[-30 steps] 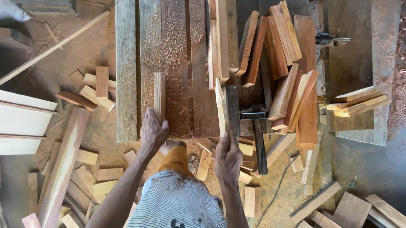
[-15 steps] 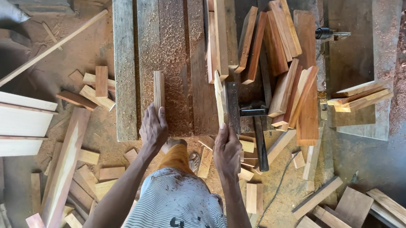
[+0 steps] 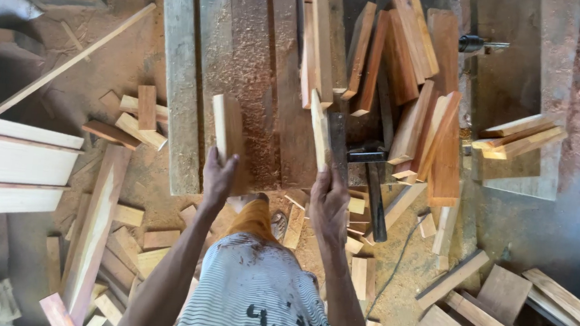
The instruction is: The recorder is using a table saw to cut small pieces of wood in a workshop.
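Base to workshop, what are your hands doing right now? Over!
Left hand grips a short wood block. Right hand grips a thin slat, on edge. Both on the sawdusty bench. Hammer right beside the right hand.

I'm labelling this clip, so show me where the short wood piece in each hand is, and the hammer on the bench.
Left-hand wood block (image 3: 227, 126), head view, middle of its flat face.
Right-hand wood strip (image 3: 320, 132), head view, middle of its upper edge.
Hammer (image 3: 374, 195), head view, on its dark handle.

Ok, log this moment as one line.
left hand: holds short block | right hand: holds thin slat | both over sawdusty bench | hammer beside right hand
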